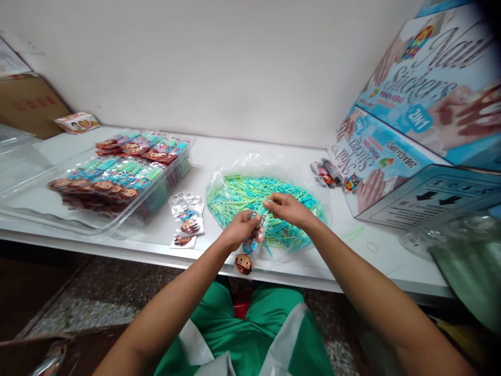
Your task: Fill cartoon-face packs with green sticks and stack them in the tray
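Note:
My left hand (243, 228) is closed on the top of a clear packet (244, 261) printed with a brown cartoon face, which hangs down over the table's front edge. Close beside it, my right hand (288, 209) is pinched at the packet's top; whatever its fingertips hold blends with the sticks behind. Under both hands lies an open clear plastic bag (219, 175) heaped with thin green and blue sticks (242, 190). Left of the hands, a few flat cartoon packets (190, 222) rest in a small overlapping stack on the table.
A clear tray (105, 227) on the left holds rows of filled packets (113, 180). Blue nail sticker boxes (391, 156) stand stacked on the right. More packets (326, 172) lie beside them. Loose green sticks (353, 233) and a rubber band (371, 247) lie on the white table (344, 266).

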Available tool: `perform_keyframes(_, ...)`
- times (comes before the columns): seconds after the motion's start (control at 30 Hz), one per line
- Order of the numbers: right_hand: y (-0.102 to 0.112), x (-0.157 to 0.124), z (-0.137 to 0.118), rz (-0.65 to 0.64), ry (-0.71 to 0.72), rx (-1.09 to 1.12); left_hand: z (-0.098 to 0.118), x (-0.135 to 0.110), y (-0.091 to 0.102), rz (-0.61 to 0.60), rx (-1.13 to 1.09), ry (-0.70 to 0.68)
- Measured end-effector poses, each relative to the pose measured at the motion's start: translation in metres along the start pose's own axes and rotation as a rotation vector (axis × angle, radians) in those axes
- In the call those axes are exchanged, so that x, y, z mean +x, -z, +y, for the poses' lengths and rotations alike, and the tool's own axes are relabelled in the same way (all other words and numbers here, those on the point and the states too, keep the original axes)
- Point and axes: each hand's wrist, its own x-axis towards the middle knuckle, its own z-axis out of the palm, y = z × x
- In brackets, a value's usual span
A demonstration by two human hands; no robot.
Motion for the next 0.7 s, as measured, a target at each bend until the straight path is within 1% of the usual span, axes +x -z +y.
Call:
perform_keyframes(0.13,-0.0025,-0.0023,0.0020,0.022,0.000,0.052,-0.0055,-0.0026,-0.0014,-0.027,-0.022,-0.001)
perform_keyframes(0.27,-0.0023,-0.0003,0.0001,0.071,0.085,0.024,-0.0030,-0.0059,-0.0014,-0.062,-0.004,-0.011)
perform_keyframes(0.43,-0.0052,-0.0011,-0.0033,0.114,0.160,0.048,-0.0018,-0.0090,-0.0012,-0.064,-0.012,-0.017)
perform_keyframes(0.57,-0.0083,-0.0018,-0.0032,0.153,0.156,0.063,-0.0028,-0.0095,-0.0012,-0.068,-0.004,-0.012)
perform_keyframes(0.7,-0.0090,-0.0022,-0.0045,0.170,0.145,0.027,-0.0029,-0.0098,-0.0012,-0.060,-0.006,-0.010)
